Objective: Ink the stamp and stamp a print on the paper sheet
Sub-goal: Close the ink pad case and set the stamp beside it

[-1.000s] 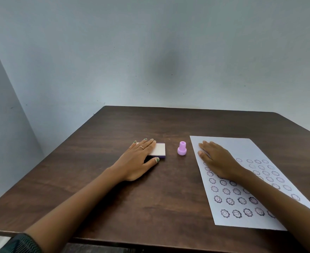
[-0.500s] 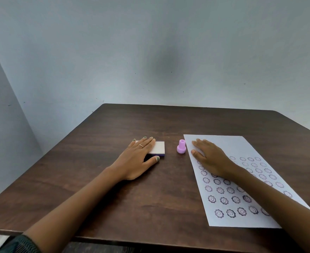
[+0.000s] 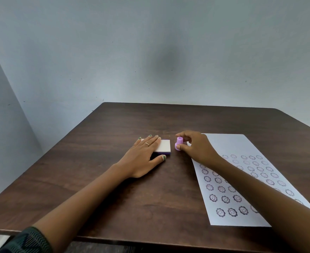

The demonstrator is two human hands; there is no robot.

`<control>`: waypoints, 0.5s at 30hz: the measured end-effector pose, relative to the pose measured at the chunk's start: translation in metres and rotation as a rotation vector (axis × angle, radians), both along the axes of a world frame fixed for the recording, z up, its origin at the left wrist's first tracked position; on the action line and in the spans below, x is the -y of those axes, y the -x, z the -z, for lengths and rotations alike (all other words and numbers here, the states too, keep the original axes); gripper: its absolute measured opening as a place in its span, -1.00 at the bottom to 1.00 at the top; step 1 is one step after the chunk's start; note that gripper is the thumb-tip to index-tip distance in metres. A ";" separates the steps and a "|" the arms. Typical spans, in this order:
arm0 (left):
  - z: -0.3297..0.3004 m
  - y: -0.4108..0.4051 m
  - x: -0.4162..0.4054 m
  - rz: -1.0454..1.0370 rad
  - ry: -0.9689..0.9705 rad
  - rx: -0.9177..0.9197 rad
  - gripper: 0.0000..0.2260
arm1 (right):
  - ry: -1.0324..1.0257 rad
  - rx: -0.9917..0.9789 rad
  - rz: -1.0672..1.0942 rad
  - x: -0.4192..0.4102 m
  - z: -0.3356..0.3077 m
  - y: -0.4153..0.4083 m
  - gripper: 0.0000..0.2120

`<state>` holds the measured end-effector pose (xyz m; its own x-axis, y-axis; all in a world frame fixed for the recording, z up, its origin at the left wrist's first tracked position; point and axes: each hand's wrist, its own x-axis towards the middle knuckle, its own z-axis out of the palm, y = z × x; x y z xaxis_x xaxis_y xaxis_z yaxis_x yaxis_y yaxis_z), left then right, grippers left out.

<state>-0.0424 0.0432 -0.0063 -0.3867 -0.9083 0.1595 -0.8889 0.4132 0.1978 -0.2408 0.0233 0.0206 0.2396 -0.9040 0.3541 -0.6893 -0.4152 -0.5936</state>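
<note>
2 bare forearms reach in from the near edge of the dark wooden table (image 3: 114, 207), the left one emerging from a dark patterned sleeve (image 3: 26, 241) at the bottom corner. Taking the stamp as the landmark, the paper sheet (image 3: 242, 207) lies to its right and stretches back toward the viewer, its near corner close to the table edge. Rows of dark, flower-rimmed smiley prints (image 3: 225, 199) cover the nearer part of the sheet; the far part, level with the stamp, is blank. The right forearm crosses over those prints.

To the left of the stamp, the left hand (image 3: 143, 157) lies flat and open, palm down, with a thin ring on 1 finger and green-painted nails. Its fingers cover the left part of the ink pad (image 3: 164, 147), a flat case with a pale top and a purple edge, while the thumb rests on the table just in front of the case. The pad sits just left of the stamp, with a narrow strip of table between them.

The stamp (image 3: 179, 144), small and lilac with a narrow knob above a wider base, stands upright on the table just off the sheet's left edge. The right hand (image 3: 196, 147) curls around it from the right, thumb at the base and fingertips at the knob, pinching it.

Beyond the stamp, bare table runs to a pale wall (image 3: 150, 52).
</note>
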 end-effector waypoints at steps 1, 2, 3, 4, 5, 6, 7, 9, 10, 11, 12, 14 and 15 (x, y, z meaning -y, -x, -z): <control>0.000 0.000 0.000 0.001 0.002 0.000 -0.39 | 0.005 -0.002 -0.002 0.002 0.000 -0.001 -0.72; 0.000 0.001 0.001 0.002 0.003 0.002 -0.39 | 0.007 -0.004 -0.005 0.003 0.001 -0.001 -0.72; 0.000 0.001 0.001 0.002 0.004 0.005 -0.39 | 0.008 -0.004 -0.005 0.005 0.001 -0.002 -0.72; 0.000 0.002 0.002 0.003 0.004 0.008 -0.39 | 0.008 -0.004 -0.002 0.006 0.002 -0.002 -0.72; 0.001 0.002 0.002 0.003 0.003 0.009 -0.39 | 0.009 -0.002 0.003 0.007 0.002 -0.002 -0.72; 0.001 0.002 0.003 0.004 0.003 0.010 -0.39 | 0.011 0.002 0.007 0.008 0.003 -0.003 -0.71; 0.001 0.002 0.003 0.006 0.004 0.011 -0.39 | 0.013 0.005 0.010 0.008 0.004 -0.003 -0.71; 0.001 0.002 0.004 0.007 0.005 0.012 -0.39 | 0.009 0.005 0.008 0.009 0.004 -0.003 -0.69; 0.001 0.002 0.004 0.006 0.008 0.015 -0.39 | 0.002 -0.001 0.003 0.009 0.004 -0.003 -0.66; 0.001 0.002 0.003 0.005 0.014 0.019 -0.39 | -0.005 -0.006 -0.005 0.010 0.004 -0.001 -0.61; 0.002 0.002 0.003 0.004 0.024 0.027 -0.39 | -0.013 -0.004 -0.014 0.010 0.002 0.001 -0.56; 0.002 0.002 0.002 0.008 0.057 0.050 -0.39 | -0.013 0.028 -0.008 0.010 -0.004 0.009 -0.51; 0.002 0.002 0.001 0.011 0.077 0.061 -0.39 | -0.005 0.038 0.008 0.010 -0.007 0.014 -0.52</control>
<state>-0.0441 0.0420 -0.0083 -0.4077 -0.8900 0.2044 -0.8936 0.4349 0.1112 -0.2551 0.0132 0.0278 0.2189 -0.9078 0.3577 -0.6698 -0.4064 -0.6215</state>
